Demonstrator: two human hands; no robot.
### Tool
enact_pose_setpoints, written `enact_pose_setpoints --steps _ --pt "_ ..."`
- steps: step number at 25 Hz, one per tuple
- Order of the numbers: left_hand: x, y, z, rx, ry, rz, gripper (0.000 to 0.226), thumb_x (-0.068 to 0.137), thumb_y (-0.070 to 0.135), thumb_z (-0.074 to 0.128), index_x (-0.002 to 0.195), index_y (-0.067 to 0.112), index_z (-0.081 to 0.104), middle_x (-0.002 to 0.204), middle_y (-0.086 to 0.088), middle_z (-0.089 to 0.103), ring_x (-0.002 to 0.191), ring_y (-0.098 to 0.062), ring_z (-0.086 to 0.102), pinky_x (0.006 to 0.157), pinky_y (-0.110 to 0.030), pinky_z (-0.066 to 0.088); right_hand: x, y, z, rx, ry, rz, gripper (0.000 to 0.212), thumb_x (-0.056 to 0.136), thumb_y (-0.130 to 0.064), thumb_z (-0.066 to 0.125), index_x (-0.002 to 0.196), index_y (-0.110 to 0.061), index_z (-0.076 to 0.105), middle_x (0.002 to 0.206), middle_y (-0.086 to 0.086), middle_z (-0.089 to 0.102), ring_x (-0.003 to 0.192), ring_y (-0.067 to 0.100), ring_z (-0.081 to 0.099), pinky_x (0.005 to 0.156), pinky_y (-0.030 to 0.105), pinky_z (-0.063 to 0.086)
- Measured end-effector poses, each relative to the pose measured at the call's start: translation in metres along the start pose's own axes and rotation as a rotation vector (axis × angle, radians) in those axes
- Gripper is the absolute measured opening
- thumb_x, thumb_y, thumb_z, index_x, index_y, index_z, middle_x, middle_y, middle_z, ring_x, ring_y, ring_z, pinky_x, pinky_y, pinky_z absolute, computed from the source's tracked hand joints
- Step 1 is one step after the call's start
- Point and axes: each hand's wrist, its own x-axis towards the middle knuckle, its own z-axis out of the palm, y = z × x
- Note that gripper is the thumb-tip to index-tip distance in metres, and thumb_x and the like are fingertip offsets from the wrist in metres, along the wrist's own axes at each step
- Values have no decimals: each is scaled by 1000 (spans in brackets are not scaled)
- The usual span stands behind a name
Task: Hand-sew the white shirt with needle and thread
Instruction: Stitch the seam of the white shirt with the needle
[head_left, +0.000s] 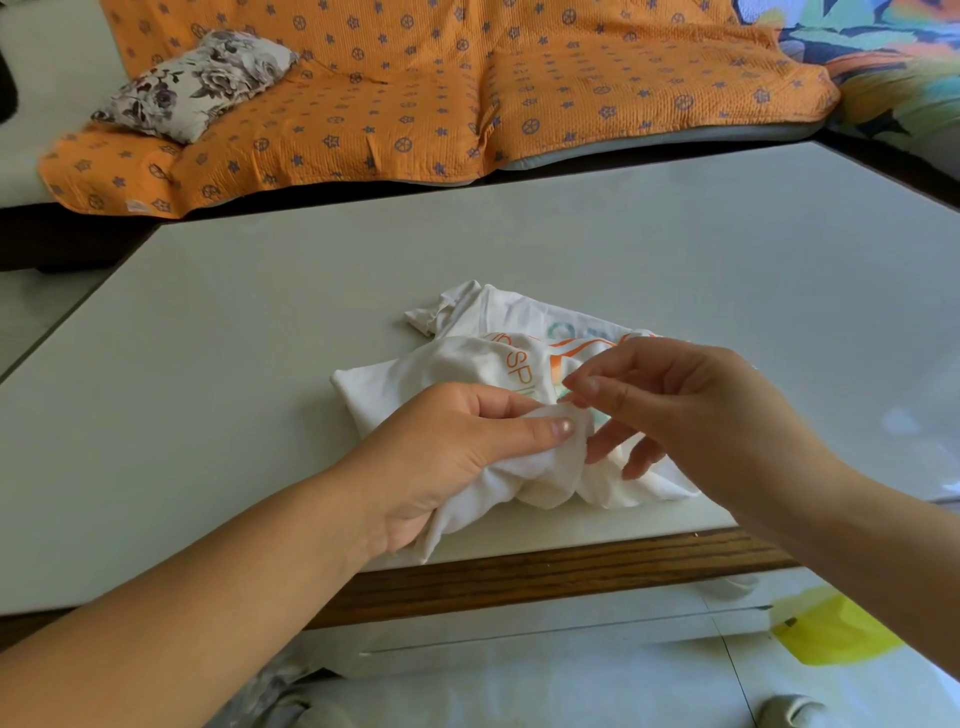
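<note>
White shirt (457, 366) bunched in left hand (436, 452) grip — right hand (675, 405) pinches, contents unclear.

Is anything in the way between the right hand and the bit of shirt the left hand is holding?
Nothing visible. The left hand grips a fold of the white shirt; the right hand is right beside that fold. I cannot make out a needle.

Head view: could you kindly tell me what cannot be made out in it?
All in the head view:
- Needle and thread: too small to see by the right hand.
- white shirt print: folds and hands hide most.
- Stitching spot: covered by the left hand.
- yellow object on the floor: blurred.
</note>
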Motion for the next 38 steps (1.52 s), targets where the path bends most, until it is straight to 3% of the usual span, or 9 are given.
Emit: enact_pose_setpoints --steps 3,8,14,19,25,27,31,33,38 --pt "1 0 -2 -14 0 -32 25 71 17 74 93 6 77 93 -10 77 82 -13 73 67 -16 54 6 2 -4 58 39 12 14 92 -21 60 87 -9 65 88 2 76 55 18 63 44 23 43" --pt "5 -5 -5 6 24 -11 29 70 24 74 95 8 78 100 -10 76 95 -18 72 83 -25 54 21 -3 -17 674 -56 210 8 94 -10 49 93 -8 56 77 10 71 51 13 63 42 17 48" --pt "7 -9 -8 74 55 14 38 64 33 74 94 10 78 101 -9 77 103 -21 69 100 -34 48 37 1 -31 929 28 228 11 96 -8 49 89 -9 57 75 10 65 79 23 73 68 29 60" --pt "8 -10 -10 121 68 20 38 64 34 74 94 11 79 101 -7 77 107 -21 68 108 -39 44 48 6 -46 767 207 144 11 97 -10 50 89 -11 57 72 9 66 95 28 72 88 43 57" --pt "8 -10 -12 161 86 6 17 81 23 73 92 12 79 101 -6 77 109 -20 68 111 -41 41 55 9 -56 371 431 46 9 96 -16 57 91 -18 64 78 4 72 93 20 73 101 41 47" --pt "8 -10 -12 171 86 2 16 83 23 72 93 12 79 101 -6 77 109 -20 68 111 -42 41 57 13 -58 198 509 -1 6 95 -22 60 90 -24 64 80 -1 73 87 15 72 95 31 50" --pt "7 -9 -11 195 83 7 18 82 26 72 94 13 79 101 -4 77 109 -18 68 112 -41 40 59 19 -55 -111 587 -113 5 94 -27 60 91 -27 64 80 -7 72 52 4 50 45 10 37" --pt "7 -8 -11 208 86 10 17 85 24 71 95 13 79 101 -4 77 108 -17 68 111 -40 41 57 20 -51 -206 549 -171 6 95 -26 60 95 -24 65 81 -8 71 46 -2 50 44 7 33" --pt "6 -7 -13 238 111 25 14 87 24 71 94 15 79 100 -1 77 107 -15 68 110 -38 43 47 7 -42 -347 465 -227 6 95 -24 59 92 -25 64 77 -8 71 71 0 63 57 4 40"
